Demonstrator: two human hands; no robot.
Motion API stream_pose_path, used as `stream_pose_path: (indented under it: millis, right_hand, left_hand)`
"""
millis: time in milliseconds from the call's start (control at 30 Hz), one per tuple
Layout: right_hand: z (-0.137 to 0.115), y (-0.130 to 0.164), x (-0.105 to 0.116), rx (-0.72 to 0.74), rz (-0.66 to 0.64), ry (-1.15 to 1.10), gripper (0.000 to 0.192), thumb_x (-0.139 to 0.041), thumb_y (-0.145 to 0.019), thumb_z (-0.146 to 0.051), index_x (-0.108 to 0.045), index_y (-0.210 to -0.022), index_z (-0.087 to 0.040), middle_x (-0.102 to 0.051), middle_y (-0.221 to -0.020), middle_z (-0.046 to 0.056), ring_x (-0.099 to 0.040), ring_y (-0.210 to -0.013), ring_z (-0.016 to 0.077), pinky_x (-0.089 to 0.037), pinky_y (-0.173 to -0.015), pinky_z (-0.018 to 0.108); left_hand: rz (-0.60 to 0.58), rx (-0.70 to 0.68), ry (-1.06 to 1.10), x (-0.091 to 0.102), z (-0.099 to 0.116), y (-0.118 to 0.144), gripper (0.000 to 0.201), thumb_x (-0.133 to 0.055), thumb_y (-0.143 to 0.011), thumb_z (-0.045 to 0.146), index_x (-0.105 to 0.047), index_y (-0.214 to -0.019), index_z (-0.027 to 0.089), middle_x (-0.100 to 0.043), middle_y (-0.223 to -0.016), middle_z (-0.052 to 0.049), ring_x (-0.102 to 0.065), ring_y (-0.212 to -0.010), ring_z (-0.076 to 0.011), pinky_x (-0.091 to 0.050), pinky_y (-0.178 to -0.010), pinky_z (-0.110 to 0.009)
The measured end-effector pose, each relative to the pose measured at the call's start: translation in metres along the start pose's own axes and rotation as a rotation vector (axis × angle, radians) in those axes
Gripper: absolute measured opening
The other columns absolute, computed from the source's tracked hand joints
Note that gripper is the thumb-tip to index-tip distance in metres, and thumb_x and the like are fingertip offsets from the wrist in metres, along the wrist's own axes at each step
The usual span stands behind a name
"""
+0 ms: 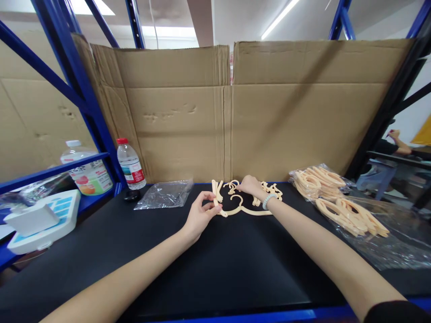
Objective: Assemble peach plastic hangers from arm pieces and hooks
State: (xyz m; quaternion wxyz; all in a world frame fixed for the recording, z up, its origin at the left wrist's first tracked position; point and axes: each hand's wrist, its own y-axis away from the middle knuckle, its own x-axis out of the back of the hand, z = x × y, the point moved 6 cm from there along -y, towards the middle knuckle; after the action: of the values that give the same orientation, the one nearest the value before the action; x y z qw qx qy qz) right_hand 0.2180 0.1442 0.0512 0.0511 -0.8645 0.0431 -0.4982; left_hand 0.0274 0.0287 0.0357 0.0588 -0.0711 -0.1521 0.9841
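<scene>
In the head view, my left hand (199, 216) pinches a beige hanger arm (216, 197) between thumb and fingers, at the left end of a beige plastic hanger. That hanger's hooked centre piece (241, 208) lies on the black table, its right side partly under my right wrist. My right hand (249, 185), with a pale beaded bracelet, is curled closed over the loose parts behind the hanger. Its fingertips are by several small hooks (231, 185); whatever they grip is hidden. More beige parts (273, 190) lie just right of that hand, and loose strips (220, 192) lie near my left.
Bagged beige hangers (318, 180) and a loose stack (350, 216) on clear plastic lie to the right. At left are a clear bag (164, 194), a water bottle (131, 166) and a blue-and-white tray (47, 222). Cardboard (182, 121) walls the back. Another person's arm (400, 144) shows far right.
</scene>
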Motion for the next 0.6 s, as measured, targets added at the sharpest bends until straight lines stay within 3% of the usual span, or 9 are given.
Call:
stream_pose_path:
  millis: [133, 233, 300, 467, 600]
  right_hand:
    - [0.006, 0.012, 0.018, 0.062, -0.015, -0.295, 0.022, -0.057, -0.072, -0.032, -0.055, -0.057, -0.016, -0.052, -0.054, 0.001, -0.053, -0.059, 0.0152, -0.036, -0.055, 0.027]
    - [0.011, 0.037, 0.024, 0.094, -0.102, -0.532, 0.026, -0.053, -0.076, -0.042, -0.047, -0.065, -0.019, -0.045, -0.054, -0.003, -0.041, -0.048, 0.0096, -0.032, -0.048, 0.024]
    - [0.014, 0.059, 0.021, 0.113, -0.185, -0.657, 0.033, -0.053, -0.075, -0.049, -0.042, -0.066, -0.020, -0.048, -0.058, -0.002, -0.039, -0.046, 0.0079, -0.032, -0.046, 0.024]
    - [0.021, 0.104, 0.000, 0.132, -0.373, -1.170, 0.036, -0.068, -0.072, -0.047, -0.047, -0.080, -0.019, -0.058, -0.068, -0.001, -0.048, -0.053, 0.0073, -0.038, -0.052, 0.022]
    - [0.023, 0.114, -0.013, 0.160, -0.415, -1.194, 0.028, -0.071, -0.074, -0.036, -0.056, -0.086, -0.017, -0.066, -0.079, 0.003, -0.061, -0.070, 0.0110, -0.044, -0.059, 0.022]
  left_hand:
    - [0.033, 0.102, 0.163, -0.005, -0.003, 0.007, 0.050, -0.079, -0.061, 0.019, -0.044, -0.096, 0.023, -0.059, -0.094, 0.003, -0.065, -0.083, -0.0132, -0.053, -0.082, -0.033]
    - [0.032, 0.183, 0.239, -0.011, -0.008, 0.013, 0.054, -0.080, -0.059, 0.018, -0.046, -0.101, 0.023, -0.060, -0.084, 0.004, -0.066, -0.087, -0.0154, -0.051, -0.087, -0.035]
    - [0.008, 0.215, 0.239, -0.018, -0.012, 0.017, 0.046, -0.080, -0.062, 0.020, -0.051, -0.098, 0.021, -0.061, -0.081, 0.003, -0.065, -0.086, -0.0157, -0.051, -0.087, -0.035]
    - [-0.114, 0.186, 0.041, -0.033, -0.017, 0.024, 0.024, -0.075, -0.069, 0.028, -0.058, -0.081, 0.016, -0.062, -0.077, -0.001, -0.063, -0.079, -0.0164, -0.050, -0.079, -0.031]
    - [-0.108, 0.118, -0.094, -0.033, -0.016, 0.023, 0.019, -0.072, -0.071, 0.029, -0.059, -0.079, 0.018, -0.062, -0.077, -0.001, -0.061, -0.078, -0.0175, -0.048, -0.075, -0.031]
